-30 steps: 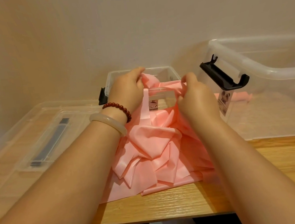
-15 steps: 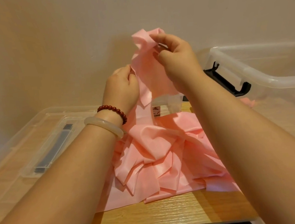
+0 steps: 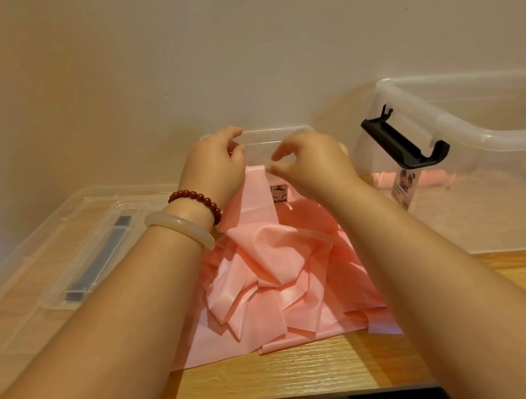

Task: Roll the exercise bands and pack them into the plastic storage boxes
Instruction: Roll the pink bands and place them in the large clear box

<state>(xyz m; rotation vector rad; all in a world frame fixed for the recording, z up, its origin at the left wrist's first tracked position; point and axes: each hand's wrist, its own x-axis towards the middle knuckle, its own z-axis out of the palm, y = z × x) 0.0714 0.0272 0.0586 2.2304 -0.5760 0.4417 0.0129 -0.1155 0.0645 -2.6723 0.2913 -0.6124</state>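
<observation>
left hand (image 3: 215, 167) curls round one top corner of the pink exercise band (image 3: 272, 264); right hand (image 3: 312, 166) pinches the same edge beside it. its crumpled heap lies on the wooden table (image 3: 274, 372); the small clear box (image 3: 280, 130) behind is largely hidden by both hands.

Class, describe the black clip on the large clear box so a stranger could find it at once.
On the table, look to the large box at the right. On its left end, a black clip juts from the rim. Unlike the dark handle in the flat lid at far left, it sticks out, hooked at both ends.
</observation>
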